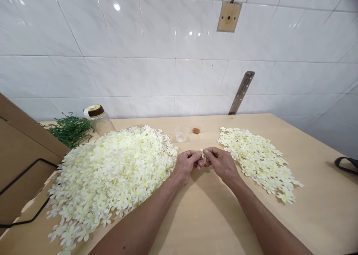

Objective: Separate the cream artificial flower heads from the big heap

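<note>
Over the middle of the table, my left hand [188,164] and my right hand [220,161] meet, thumbs and fingers pinched together. Between the fingertips shows a small pale artificial flower [202,153], mostly covered by the fingers. A large heap of cream-white artificial flowers [120,165] lies to the left, its edge close to my left hand. On the right, a flatter spread of similar flowers [257,158] begins just past my right hand.
Behind my hands sit a small clear plastic dish [181,134] and a brown round piece [196,130]. A lidded bottle [99,120], green artificial stems [71,128] and a cardboard box [25,154] stand left. A black strap [346,164] lies at the right edge.
</note>
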Available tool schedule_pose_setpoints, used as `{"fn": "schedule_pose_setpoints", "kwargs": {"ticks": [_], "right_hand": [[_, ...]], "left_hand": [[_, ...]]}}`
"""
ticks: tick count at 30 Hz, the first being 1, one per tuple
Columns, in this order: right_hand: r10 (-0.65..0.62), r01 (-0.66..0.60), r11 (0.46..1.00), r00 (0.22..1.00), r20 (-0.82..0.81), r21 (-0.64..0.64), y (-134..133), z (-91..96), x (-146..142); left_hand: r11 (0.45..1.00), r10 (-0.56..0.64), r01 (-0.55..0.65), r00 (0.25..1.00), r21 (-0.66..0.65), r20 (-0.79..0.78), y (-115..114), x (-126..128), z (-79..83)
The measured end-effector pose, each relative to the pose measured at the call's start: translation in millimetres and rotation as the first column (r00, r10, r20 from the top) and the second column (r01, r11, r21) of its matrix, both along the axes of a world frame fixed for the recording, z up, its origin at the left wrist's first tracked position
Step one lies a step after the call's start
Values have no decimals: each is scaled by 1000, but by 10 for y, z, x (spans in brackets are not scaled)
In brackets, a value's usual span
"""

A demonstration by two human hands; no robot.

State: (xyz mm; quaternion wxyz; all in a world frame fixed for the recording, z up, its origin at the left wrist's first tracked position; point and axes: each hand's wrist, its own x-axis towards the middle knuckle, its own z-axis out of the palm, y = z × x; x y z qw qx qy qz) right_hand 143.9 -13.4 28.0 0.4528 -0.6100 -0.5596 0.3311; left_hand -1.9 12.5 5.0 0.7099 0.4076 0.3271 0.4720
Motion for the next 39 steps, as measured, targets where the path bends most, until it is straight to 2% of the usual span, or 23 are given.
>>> {"fn": "schedule_pose_setpoints", "kwargs": {"ticks": [4, 9, 16, 20, 24, 28, 32, 34, 37, 39], "right_hand": [[-10, 8, 1000, 997, -76, -26, 25, -43, 9], [5, -24, 998, 957, -289, -59, 62, -86, 37], [9, -89, 987, 865, -502, -135, 89, -58, 140], [-20, -75, 986, 830, -557, -148, 94, -28, 179], [5, -90, 989, 819, -573, -121, 83, 18, 168], [56, -119, 989, 847, -529, -87, 101, 102, 98], [126, -143, 989, 944, -305, -36, 147, 294, -103], [201, -210, 977, 957, -207, -24, 168, 429, -243], [342, -341, 940, 929, -145, 33, 206, 586, -388], [286, -282, 956, 957, -45, 86, 231, 596, -375]], "left_hand": [[1000, 5, -5, 1000, 2, 13, -11, -5, 2], [998, 57, -57, 998, 8, -15, -24, 22, 3], [974, 208, -182, 952, 134, -225, -80, 80, -17], [970, 222, -181, 935, 165, -276, -95, 91, -19], [970, 221, -180, 933, 166, -283, -94, 94, -5], [971, 220, -182, 931, 151, -292, -96, 99, 14], [979, 197, -174, 940, 106, -280, -92, 101, 13], [982, 181, -162, 949, 96, -259, -92, 94, 14], [983, 176, -159, 952, 88, -248, -100, 77, 19], [982, 185, -169, 958, 89, -221, -99, 69, 18]]}}
